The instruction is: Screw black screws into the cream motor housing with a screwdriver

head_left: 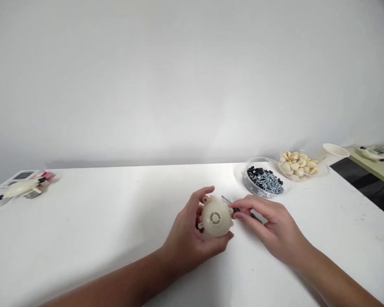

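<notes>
My left hand (188,234) grips a round cream plastic housing (215,216) with small lugs on its rim, held just above the white table (99,221). My right hand (272,226) sits close on its right side, its fingertips pinched on a small dark part (235,210) at the housing's edge. A thin dark tool (225,199) lies on the table behind the fingers, mostly hidden by them.
A clear dish (266,181) of black pieces and silver screws stands at the back right. Beside it is a dish of cream plastic parts (298,164), then a white cup (335,151). A tray with a cream part (19,186) lies far left. A second table (376,164) stands at right.
</notes>
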### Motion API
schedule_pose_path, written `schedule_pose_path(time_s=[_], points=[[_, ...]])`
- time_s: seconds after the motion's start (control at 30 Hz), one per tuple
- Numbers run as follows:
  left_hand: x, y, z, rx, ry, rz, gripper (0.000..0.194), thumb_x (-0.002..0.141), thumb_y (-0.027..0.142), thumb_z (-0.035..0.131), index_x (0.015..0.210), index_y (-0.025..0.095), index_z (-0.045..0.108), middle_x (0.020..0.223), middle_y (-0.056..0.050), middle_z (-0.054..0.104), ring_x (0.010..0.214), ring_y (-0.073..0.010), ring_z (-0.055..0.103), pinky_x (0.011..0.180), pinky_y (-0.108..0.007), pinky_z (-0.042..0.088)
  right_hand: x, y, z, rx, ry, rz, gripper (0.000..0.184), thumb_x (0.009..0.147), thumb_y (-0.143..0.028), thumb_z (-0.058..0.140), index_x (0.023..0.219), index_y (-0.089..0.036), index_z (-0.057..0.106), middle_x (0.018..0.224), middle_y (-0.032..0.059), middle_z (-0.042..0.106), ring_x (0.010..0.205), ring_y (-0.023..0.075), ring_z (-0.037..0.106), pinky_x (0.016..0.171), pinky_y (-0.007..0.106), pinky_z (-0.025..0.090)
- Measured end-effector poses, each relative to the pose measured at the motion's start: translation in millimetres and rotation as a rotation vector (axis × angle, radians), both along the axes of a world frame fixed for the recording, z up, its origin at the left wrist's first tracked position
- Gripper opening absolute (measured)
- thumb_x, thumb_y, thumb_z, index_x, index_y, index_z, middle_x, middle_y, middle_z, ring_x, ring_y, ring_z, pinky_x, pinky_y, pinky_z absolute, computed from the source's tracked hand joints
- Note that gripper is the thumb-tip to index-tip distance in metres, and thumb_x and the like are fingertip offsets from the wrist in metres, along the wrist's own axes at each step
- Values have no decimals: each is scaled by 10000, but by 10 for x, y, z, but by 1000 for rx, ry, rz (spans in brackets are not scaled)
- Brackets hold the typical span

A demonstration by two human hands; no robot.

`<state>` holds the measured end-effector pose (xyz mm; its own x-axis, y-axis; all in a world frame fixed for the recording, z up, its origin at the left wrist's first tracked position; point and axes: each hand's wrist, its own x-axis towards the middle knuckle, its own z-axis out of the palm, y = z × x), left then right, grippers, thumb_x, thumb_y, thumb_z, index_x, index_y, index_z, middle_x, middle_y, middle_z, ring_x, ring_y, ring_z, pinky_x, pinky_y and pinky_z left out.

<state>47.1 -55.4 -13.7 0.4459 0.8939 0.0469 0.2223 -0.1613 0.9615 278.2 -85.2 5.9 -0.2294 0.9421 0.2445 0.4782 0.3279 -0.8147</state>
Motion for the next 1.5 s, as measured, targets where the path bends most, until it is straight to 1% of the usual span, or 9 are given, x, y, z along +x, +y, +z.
schedule_pose_path(time_s=[0.13,0.3,0.4,0.53,0.73,0.93,1.03,1.3,1.5], points=[[-23,7,39,13,-40,-28,817,716,402,920,1379,286,457,1053,-39,637,870,-181,615,722,-281,523,-30,-13,46,-104,88,-45,190,1026,-360,647,1136,-264,767,917,40,718,884,211,674,797,342,537],[-9,82,73,-202,-127,-96,716,774,439,880,1356,260,503,1085,-54,641,894,-180,604,703,-262,503,-71,15,70,-212,185,-150,212,963,-415,724,966,-206,760,856,31,691,852,200,636,785,328,504],[3,136,67,-266,-175,-184,580,831,471,831,1283,221,566,1009,-35,637,825,-147,577,687,-244,467,-60,44,67,-370,289,-88,267,995,-436,683,914,-187,737,837,32,707,818,181,635,774,314,493],[-7,154,58,-215,-152,-273,460,892,517,759,1184,189,620,884,-7,616,726,-119,512,629,-233,393,-30,65,66,-545,422,3,366,1003,-496,671,841,-170,711,761,21,695,729,148,614,720,283,468],[-31,147,67,-212,-148,-333,392,947,531,688,1069,165,623,793,-8,624,692,-125,525,622,-240,394,-38,54,55,-637,521,46,437,999,-528,670,755,-166,677,695,16,668,676,134,574,681,275,411],[-43,125,39,-227,-261,-222,620,846,502,817,1301,245,483,924,-3,599,723,-119,520,627,-228,407,-45,41,30,-592,579,36,383,1000,-515,677,836,-171,712,678,26,676,651,149,585,638,287,406],[-48,103,10,-233,-308,-144,587,848,482,824,1287,265,502,956,-2,559,733,-113,516,628,-223,422,-49,44,36,-569,574,39,369,1003,-509,676,865,-172,734,659,26,674,646,153,590,650,297,432],[-38,100,-73,-104,-260,-141,376,1050,474,558,1354,256,593,1074,-61,670,911,-180,596,800,-310,466,-47,83,28,-600,656,-26,410,996,-543,677,839,-165,698,756,55,733,628,131,631,631,259,503],[-45,84,-57,-57,-68,-49,399,1065,541,480,1352,274,553,869,4,590,731,-140,488,667,-282,379,-74,103,-21,-579,726,-91,383,964,-559,715,888,-188,663,822,40,737,739,161,716,634,239,572]])
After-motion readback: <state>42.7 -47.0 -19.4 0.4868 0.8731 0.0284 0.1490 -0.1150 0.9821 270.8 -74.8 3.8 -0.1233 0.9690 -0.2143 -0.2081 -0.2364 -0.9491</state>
